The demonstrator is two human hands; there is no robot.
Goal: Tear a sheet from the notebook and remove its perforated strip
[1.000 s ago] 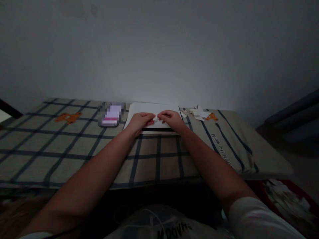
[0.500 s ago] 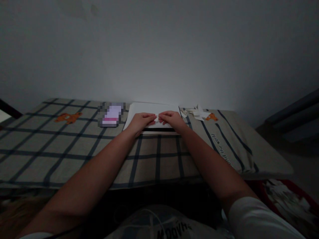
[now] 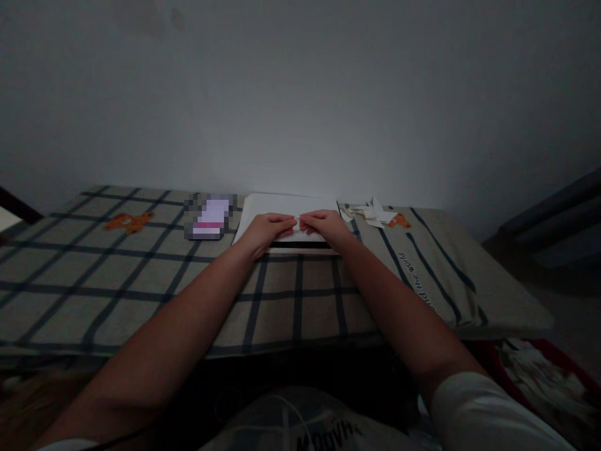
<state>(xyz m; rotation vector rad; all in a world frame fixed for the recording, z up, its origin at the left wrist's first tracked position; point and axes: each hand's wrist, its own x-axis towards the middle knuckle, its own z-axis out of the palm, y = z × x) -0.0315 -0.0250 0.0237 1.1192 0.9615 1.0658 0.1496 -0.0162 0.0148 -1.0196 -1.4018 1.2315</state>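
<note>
In the head view, the landmark is the white paper pad (image 3: 291, 203), which lies on the checked tablecloth (image 3: 282, 300) close to the wall (image 3: 300, 100). Above this pad, near its front part, the left hand (image 3: 265, 232) and the right hand (image 3: 325, 225) face each other. Their fingers are pinched narrow, and between the fingertips they hold a small white piece (image 3: 297, 223); its exact shape is mostly hidden. To the left of the pad lies a phone (image 3: 213, 216), blurred by large pixels, and farther left an orange bear print (image 3: 129, 222). Just right of the pad there are folded white papers (image 3: 375, 215).
</note>
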